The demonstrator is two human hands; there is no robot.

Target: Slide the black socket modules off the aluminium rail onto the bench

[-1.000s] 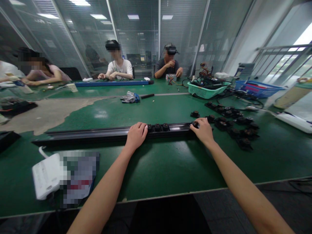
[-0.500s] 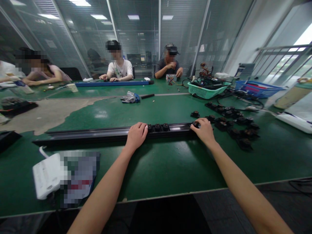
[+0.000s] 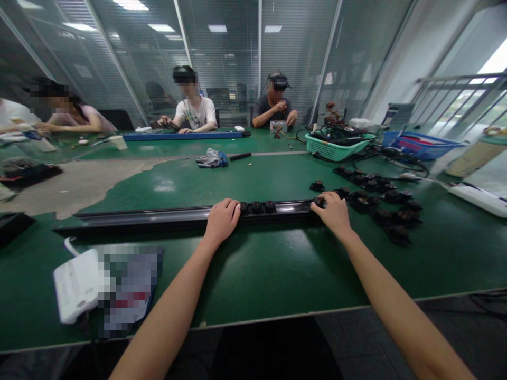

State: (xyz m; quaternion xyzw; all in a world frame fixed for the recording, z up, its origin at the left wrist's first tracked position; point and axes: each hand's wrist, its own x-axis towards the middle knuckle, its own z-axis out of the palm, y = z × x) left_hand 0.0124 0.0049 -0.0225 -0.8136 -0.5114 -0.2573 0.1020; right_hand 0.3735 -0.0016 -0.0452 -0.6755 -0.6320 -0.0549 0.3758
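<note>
A long black channel [image 3: 166, 215] lies across the green table in front of me. My left hand [image 3: 222, 221] is wrapped over its middle, the fingers on the far edge. Just right of those fingers, several small black socket modules [image 3: 263, 206] sit in the channel in a row. At the channel's right end, my right hand [image 3: 335, 211] pinches another black socket module [image 3: 318, 202], partly hidden by the fingers. A stretch of open channel lies between that module and the row. One loose module [image 3: 317, 185] rests on the table just beyond my right hand.
More loose black modules [image 3: 372, 182] are spread to the right. Behind them stand a green basket [image 3: 336, 150] of cables and a blue basket [image 3: 420, 145]. A white box [image 3: 77, 285] lies front left; gloves [image 3: 212, 158] lie mid-table. Co-workers [image 3: 196, 111] sit across the table.
Both my hands keep almost the same place, the right one shifted very slightly. Across the table, a co-worker in white has lifted a hand holding a dark object.
</note>
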